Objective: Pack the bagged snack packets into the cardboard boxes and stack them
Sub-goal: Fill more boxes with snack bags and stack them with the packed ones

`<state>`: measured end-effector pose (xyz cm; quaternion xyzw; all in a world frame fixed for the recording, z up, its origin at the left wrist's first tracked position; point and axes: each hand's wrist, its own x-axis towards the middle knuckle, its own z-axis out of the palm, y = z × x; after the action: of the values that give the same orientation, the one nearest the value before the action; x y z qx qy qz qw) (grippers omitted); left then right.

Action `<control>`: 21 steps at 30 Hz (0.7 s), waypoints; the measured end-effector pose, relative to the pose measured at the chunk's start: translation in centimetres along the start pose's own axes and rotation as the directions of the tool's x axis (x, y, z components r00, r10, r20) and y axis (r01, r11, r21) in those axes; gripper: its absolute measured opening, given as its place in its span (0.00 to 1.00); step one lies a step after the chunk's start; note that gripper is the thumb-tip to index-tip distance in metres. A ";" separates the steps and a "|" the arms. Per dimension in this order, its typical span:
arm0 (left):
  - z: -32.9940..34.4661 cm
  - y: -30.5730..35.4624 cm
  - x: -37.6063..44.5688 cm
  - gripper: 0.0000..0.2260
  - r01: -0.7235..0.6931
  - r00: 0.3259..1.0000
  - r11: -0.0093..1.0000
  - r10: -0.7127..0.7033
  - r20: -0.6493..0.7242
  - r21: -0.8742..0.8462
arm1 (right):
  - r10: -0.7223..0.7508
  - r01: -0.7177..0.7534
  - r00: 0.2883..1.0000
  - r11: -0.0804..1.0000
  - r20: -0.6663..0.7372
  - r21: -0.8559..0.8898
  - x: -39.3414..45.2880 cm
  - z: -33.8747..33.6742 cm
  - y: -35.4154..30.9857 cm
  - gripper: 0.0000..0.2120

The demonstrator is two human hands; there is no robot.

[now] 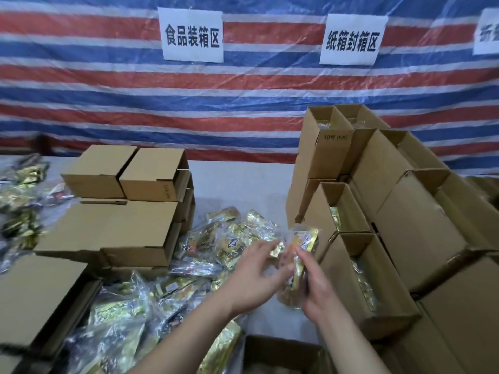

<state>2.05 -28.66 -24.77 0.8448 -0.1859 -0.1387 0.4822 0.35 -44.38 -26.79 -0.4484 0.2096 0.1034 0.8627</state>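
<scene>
Both hands are in the lower middle of the frame, working on one clear bag of snack packets [301, 263]. The right hand [316, 287] has its fingers curled around the bag's lower half and holds it upright above the counter [237, 179]. The left hand [253, 276] pinches the bag from the left side, fingertips on the plastic near a gold packet.

The bag sits just left of an open cardboard box [370, 279] at right center, which already has gold packets showing inside. Behind that is another open box [340, 209], also with packets visible, and further back a tall stack of open boxes [332, 147] climbing toward the upper right.

Left of the hands there's a messy pile of bagged packets [140, 306] spread over the counter, running from center down to the bottom left. Closed boxes [127, 174] are stacked in the left middle, with more loose gold packets [21, 184] at the far left edge. One more open box [283, 354] peeks in at the bottom edge.

The back wall is a red, white and blue striped tarp [243, 98] with white paper signs [192, 35] carrying Chinese text.
</scene>
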 end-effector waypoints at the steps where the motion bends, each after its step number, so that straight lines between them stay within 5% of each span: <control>1: 0.0 -0.9 -0.7 0.36 0.015 0.998 0.998 -0.019 -0.060 -0.061 | -0.021 0.020 1.000 1.000 -0.017 -0.010 -0.6 -0.7 -0.2 0.24; 3: 0.5 -3.5 -2.4 0.30 0.094 0.990 0.993 -0.101 -0.100 -0.073 | -0.078 0.073 0.996 0.990 -0.032 -0.121 -2.2 -2.0 -0.5 0.26; 6: 3.0 -8.8 -5.1 0.26 0.239 0.969 0.967 -0.244 0.043 0.089 | -0.098 0.091 0.995 0.897 0.006 -0.433 -4.5 -3.6 -0.9 0.37; 8: 5.3 -11.9 -6.7 0.26 0.253 0.951 0.942 -0.284 0.122 0.221 | -0.048 0.096 0.995 0.736 0.090 -0.670 -5.4 -4.3 -1.0 0.42; 10: 7.0 -14.0 -7.8 0.25 0.257 0.931 0.927 -0.313 0.186 0.273 | 0.074 0.172 0.969 0.486 0.237 -0.857 -5.7 -4.4 -0.7 0.35; 13: 8.5 -15.5 -8.7 0.20 0.276 0.920 0.940 -0.318 0.230 0.199 | 0.312 0.216 0.909 0.217 0.277 -0.952 -5.1 -4.6 1.3 0.13; 17: 9.2 -15.9 -9.1 0.22 0.241 0.949 0.953 -0.272 0.161 0.185 | 0.560 0.162 0.823 -0.079 0.091 -0.984 -2.6 -5.7 5.0 0.02; 21: 9.4 -15.6 -9.1 0.21 0.236 0.957 0.956 -0.259 0.129 0.171 | 0.648 0.153 0.760 -0.253 -0.049 -0.955 0.4 -6.4 9.1 0.14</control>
<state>-7.14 -24.49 -42.42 0.8833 -0.1243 -0.2467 0.3787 -4.38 -44.34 -36.84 -0.8279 -0.0901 0.5277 0.1672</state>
